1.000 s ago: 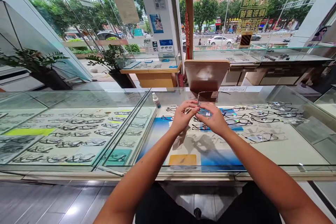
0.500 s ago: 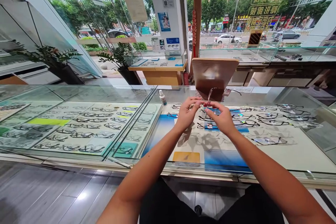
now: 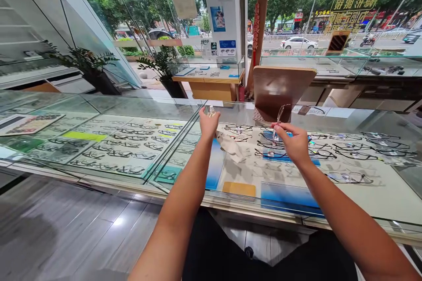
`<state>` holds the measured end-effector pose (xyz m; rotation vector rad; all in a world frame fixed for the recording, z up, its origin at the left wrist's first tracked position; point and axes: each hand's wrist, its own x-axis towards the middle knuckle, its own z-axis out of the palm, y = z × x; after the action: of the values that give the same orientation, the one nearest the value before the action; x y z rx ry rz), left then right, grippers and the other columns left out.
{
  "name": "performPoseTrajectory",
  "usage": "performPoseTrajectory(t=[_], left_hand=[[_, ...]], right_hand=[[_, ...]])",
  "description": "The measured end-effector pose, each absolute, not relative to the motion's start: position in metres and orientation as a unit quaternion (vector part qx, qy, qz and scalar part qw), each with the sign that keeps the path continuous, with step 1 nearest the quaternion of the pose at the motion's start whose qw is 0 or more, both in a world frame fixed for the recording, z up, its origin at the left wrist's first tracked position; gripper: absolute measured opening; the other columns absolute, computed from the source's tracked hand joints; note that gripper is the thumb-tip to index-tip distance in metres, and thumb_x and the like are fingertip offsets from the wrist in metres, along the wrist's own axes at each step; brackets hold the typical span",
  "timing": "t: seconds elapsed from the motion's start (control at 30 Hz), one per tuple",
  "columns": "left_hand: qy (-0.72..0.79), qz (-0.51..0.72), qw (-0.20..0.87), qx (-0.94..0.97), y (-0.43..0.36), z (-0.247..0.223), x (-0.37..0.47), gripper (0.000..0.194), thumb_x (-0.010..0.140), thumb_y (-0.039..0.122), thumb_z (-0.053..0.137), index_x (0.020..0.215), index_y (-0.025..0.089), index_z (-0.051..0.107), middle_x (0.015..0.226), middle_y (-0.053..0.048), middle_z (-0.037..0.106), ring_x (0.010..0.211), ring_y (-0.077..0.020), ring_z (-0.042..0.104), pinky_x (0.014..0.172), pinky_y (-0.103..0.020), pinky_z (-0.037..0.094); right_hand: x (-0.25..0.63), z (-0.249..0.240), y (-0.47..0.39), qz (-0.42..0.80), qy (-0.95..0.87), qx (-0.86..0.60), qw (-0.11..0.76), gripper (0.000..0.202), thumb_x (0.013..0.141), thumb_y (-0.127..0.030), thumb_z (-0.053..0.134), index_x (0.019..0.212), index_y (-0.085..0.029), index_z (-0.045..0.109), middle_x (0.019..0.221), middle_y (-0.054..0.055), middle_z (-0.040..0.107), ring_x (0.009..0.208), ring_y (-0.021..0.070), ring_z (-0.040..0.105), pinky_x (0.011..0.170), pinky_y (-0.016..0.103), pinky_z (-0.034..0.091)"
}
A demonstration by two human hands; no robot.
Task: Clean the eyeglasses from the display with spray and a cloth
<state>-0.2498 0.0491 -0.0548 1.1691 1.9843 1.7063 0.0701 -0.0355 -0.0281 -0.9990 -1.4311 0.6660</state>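
Note:
My left hand (image 3: pixel 209 124) is at the small white spray bottle (image 3: pixel 211 109) on the glass counter, with thumb and forefinger apart on either side of it; whether the fingers grip it is hard to tell. A beige cloth (image 3: pixel 231 148) lies just right of that wrist. In my right hand (image 3: pixel 294 140) is a pair of glasses (image 3: pixel 280 114), pinched between thumb and fingers and raised over the counter. Below, rows of eyeglass frames (image 3: pixel 358 154) rest inside the display case.
A brown-backed chair (image 3: pixel 284 90) stands beyond the counter (image 3: pixel 250 205). The case on the left holds many more frames (image 3: pixel 121 153). A framed picture (image 3: pixel 31 124) lies on the far left. Potted plants (image 3: pixel 165 63) and another display table (image 3: pixel 211 80) stand behind.
My left hand has let go of the glasses and moved left to the spray bottle. My right hand still holds the glasses, now a little further right. The view has shifted slightly.

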Motion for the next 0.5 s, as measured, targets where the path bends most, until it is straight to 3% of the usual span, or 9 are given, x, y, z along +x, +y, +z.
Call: performPoseTrajectory(t=[0.07, 0.17, 0.33, 0.5], left_hand=[[0.721, 0.552, 0.131, 0.398, 0.049, -0.057, -0.262, 0.071, 0.08, 0.033, 0.082, 0.144, 0.017, 0.055, 0.134, -0.022, 0.07, 0.128, -0.0402, 0.068, 0.108, -0.05, 0.052], [0.745, 0.507, 0.128, 0.414, 0.047, -0.058, -0.272, 0.069, 0.076, 0.035, 0.087, 0.138, 0.019, 0.063, 0.145, -0.022, 0.068, 0.139, -0.0434, 0.062, 0.116, -0.053, 0.047], [0.738, 0.471, 0.137, 0.463, 0.05, -0.063, -0.277, 0.057, 0.077, 0.034, 0.085, 0.131, 0.019, 0.071, 0.139, -0.015, 0.074, 0.129, -0.0358, 0.067, 0.11, -0.044, 0.048], [0.741, 0.456, 0.133, 0.474, 0.051, -0.068, -0.275, 0.031, 0.08, 0.029, 0.078, 0.11, 0.019, 0.076, 0.112, -0.01, 0.08, 0.109, -0.0317, 0.071, 0.096, -0.039, 0.051]], right_hand=[[0.07, -0.028, -0.036, 0.286, -0.616, -0.428, 0.596, 0.028, 0.09, -0.046, 0.078, 0.1, -0.022, 0.089, 0.106, 0.01, 0.087, 0.104, 0.029, 0.079, 0.101, 0.05, 0.063], [0.07, -0.027, -0.037, 0.291, -0.615, -0.428, 0.594, 0.029, 0.09, -0.048, 0.079, 0.1, -0.023, 0.089, 0.107, 0.01, 0.087, 0.104, 0.03, 0.078, 0.092, 0.048, 0.066], [0.07, -0.028, -0.037, 0.298, -0.616, -0.428, 0.59, 0.03, 0.09, -0.05, 0.078, 0.099, -0.024, 0.089, 0.108, 0.01, 0.087, 0.106, 0.0318, 0.078, 0.085, 0.047, 0.068], [0.07, -0.028, -0.037, 0.297, -0.623, -0.427, 0.585, 0.03, 0.091, -0.05, 0.077, 0.099, -0.023, 0.089, 0.107, 0.01, 0.087, 0.107, 0.0314, 0.077, 0.087, 0.047, 0.066]])
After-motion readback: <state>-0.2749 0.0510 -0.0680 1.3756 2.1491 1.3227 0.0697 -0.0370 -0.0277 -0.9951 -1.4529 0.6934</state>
